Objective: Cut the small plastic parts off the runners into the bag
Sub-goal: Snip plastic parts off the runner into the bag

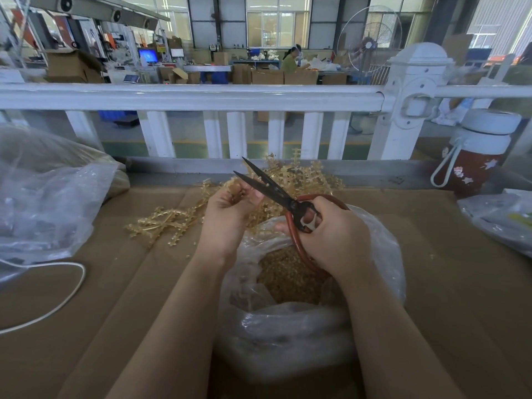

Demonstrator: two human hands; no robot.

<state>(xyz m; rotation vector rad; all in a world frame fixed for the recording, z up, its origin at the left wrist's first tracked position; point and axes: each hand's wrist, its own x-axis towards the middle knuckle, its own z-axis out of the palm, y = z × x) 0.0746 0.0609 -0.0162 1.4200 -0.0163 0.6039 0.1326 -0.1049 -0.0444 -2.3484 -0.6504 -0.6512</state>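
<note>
Left hand (230,210): centre of frame, fingers curled round a translucent amber runner (234,187) studded with small star-like parts.

Right hand (328,234): just right of centre, fingers closed through the handles of the scissors (276,194); dark, dull metal blades parted in a narrow V pointing to the upper left, large looped reddish-brown handles.

Bag (288,321): clear, crinkled plastic, lower centre, mouth open beneath both hands, holding a heap of small amber cut parts (288,277).

Runner pile (178,217): amber, spiky branched strips, lying on the brown cardboard surface (431,283) from left of centre to behind the hands.

Second clear bag (43,197): left edge, crumpled.

White cord (57,298): lower left, curved.

Bottle (478,156): upper right, cylindrical, dark red body, white lid and loop.

White railing (201,96): across the upper frame, glossy.
</note>
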